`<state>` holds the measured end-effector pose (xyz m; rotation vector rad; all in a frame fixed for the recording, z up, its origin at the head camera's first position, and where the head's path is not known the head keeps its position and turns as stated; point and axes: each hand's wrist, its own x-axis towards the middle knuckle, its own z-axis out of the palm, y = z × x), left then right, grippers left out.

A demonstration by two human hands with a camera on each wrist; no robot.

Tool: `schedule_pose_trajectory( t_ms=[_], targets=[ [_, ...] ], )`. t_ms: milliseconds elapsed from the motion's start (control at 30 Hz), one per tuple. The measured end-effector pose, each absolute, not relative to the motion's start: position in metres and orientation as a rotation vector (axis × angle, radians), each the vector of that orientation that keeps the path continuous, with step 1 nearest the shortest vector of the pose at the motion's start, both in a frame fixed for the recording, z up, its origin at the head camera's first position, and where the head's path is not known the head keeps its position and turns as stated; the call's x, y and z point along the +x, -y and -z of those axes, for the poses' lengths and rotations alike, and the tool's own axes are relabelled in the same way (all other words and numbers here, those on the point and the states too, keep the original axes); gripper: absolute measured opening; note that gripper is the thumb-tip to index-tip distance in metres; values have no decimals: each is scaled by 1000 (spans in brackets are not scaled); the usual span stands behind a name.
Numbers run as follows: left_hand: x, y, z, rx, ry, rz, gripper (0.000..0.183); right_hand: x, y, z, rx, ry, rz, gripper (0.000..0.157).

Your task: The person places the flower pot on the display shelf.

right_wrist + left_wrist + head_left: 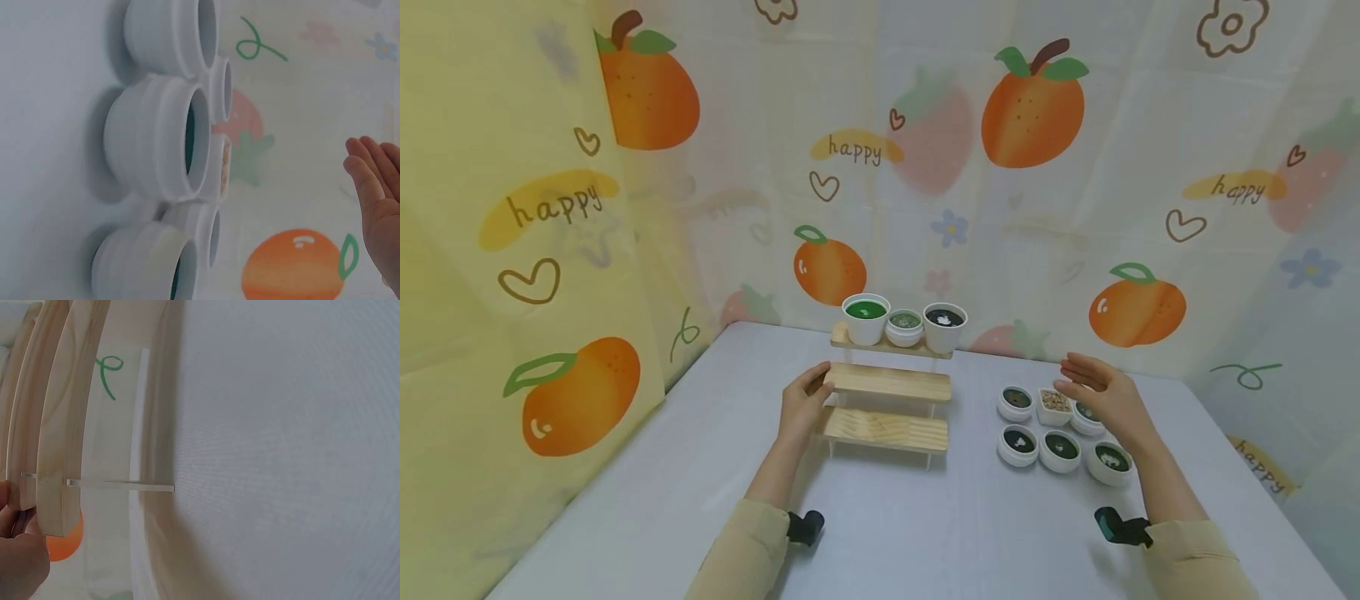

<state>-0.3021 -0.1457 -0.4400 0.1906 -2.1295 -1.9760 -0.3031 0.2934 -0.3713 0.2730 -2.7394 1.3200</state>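
At the left end of the three-tier wooden display stand (891,381), my left hand (803,404) pinches the edge of the middle board (31,412) between thumb and fingers. On the top tier stand a tall white cup with green contents (866,321), a small round pot (904,328) and a cup with dark contents (945,327). Over to the right, my right hand (1105,398) hovers with fingers extended and holds nothing. Beneath and beside it are several white pots, including a round pot (153,137) and a square bowl of tan bits (1055,406).
White cloth covers the table (970,533). A patterned curtain (1045,250) hangs behind it, and a yellowish curtain (550,292) stands along the left side. The lower board (883,429) of the stand faces the front on thin clear legs.
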Motion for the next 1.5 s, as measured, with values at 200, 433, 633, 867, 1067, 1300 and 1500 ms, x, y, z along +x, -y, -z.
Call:
schedule_pose_trajectory(
  t_ms=[200,433,633,867,1067,1300,1500],
  targets=[
    [-302,148,439,198,2137,1966,43,-290,-309,377,240,2710,-1287,69],
    [-303,147,440,186,2126,1970,43,-283,-327,391,175,2746,-1254,68],
    [-302,147,440,187,2128,1967,43,-277,-342,403,107,2770,-1240,71],
    [-303,147,439,183,2130,1972,43,-274,-360,415,12,2768,-1310,76],
    [-303,146,439,183,2136,1979,43,-272,-373,426,-79,2791,-1414,84],
    [-303,146,439,169,2126,1985,43,-270,-382,437,-146,2868,-1445,89],
    [-302,147,440,171,2126,1982,43,-271,-388,445,-165,2970,-1430,92]
  ],
)
